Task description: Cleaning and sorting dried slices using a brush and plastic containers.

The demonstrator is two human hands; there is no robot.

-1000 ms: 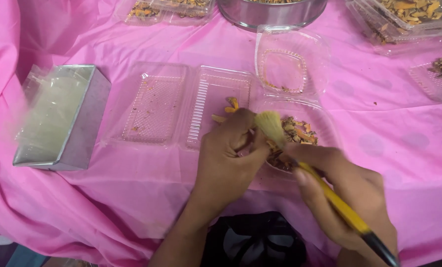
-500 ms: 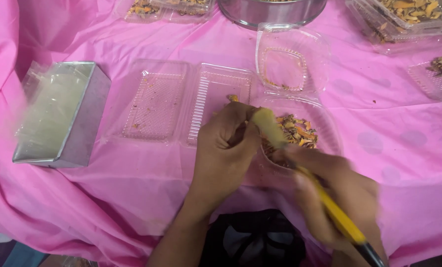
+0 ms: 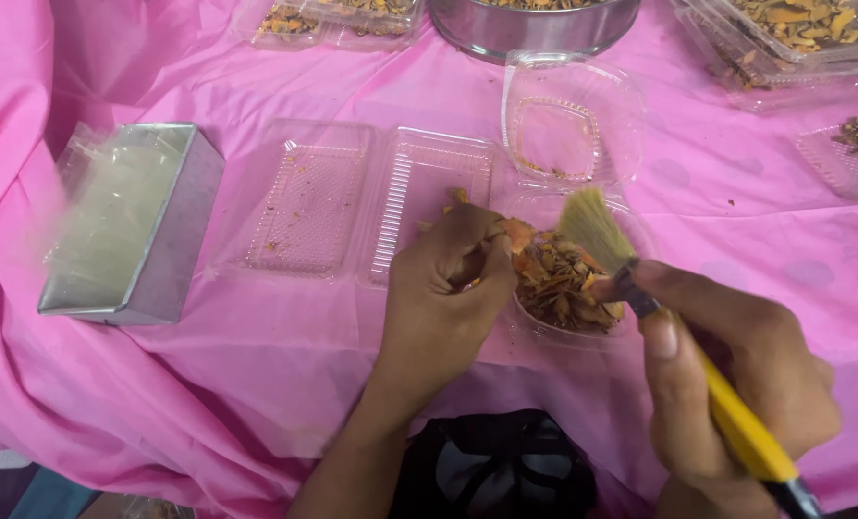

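Note:
My left hand [image 3: 445, 296] is curled around an orange-brown dried piece [image 3: 517, 234], held just over a clear plastic clamshell tray [image 3: 551, 332] that contains a heap of dried brown and orange flakes [image 3: 562, 282]. My right hand [image 3: 727, 375] grips a yellow-handled brush [image 3: 736, 428] by its handle. The brush's pale bristles [image 3: 594, 224] point up and left, close beside the held piece and above the flakes. The upper lid of that tray [image 3: 571, 135] lies open behind it with a few crumbs inside.
An open clear clamshell box [image 3: 371, 202] lies left of my hands. A metal rectangular tin lined with plastic [image 3: 126, 226] sits at far left. A steel bowl [image 3: 535, 24] and more trays of dried flakes [image 3: 794, 34] stand along the back, all on a pink tablecloth [image 3: 256, 356].
The brush has swung up and to the right, off the piece in my left hand, with my right hand pulled nearer the camera. My left hand stays over the tray.

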